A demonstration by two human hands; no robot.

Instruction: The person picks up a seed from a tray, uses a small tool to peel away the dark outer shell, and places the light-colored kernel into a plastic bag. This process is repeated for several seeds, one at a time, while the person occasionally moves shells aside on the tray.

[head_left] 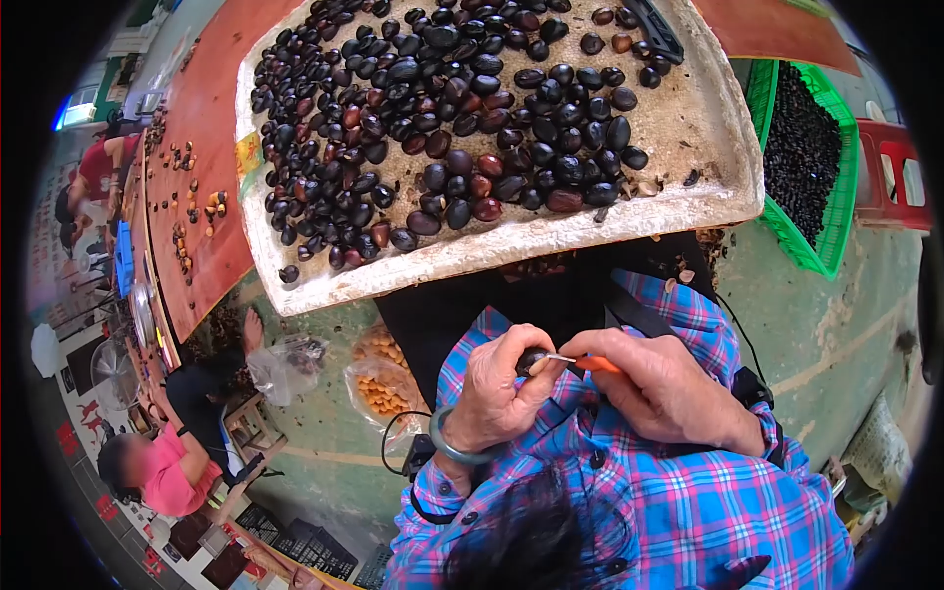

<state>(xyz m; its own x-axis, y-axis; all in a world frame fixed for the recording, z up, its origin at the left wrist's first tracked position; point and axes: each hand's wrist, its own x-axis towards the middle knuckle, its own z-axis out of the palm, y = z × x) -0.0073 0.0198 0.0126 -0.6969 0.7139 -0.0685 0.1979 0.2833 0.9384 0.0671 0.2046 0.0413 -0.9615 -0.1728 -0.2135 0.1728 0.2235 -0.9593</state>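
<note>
Between the thumb and fingers of my left hand [497, 388] is a dark brown nut [532, 362], with a pale spot showing on it. My right hand [659, 393] is closed around the orange handle of a small knife [598, 365]. Its thin metal blade reaches across to the nut and appears to touch it. Both hands are close together over my lap. In front of them stands a whitish, rough-edged tray [501, 244] with many glossy dark nuts [442, 98] spread over its left and middle.
A black tool [657, 31] lies at the tray's far right corner. To the right are a green crate [831, 236] of dark nuts and a red stool [890, 177]. Bags of orange-yellow nuts [382, 383] sit on the floor. A person in pink [182, 472] sits at left.
</note>
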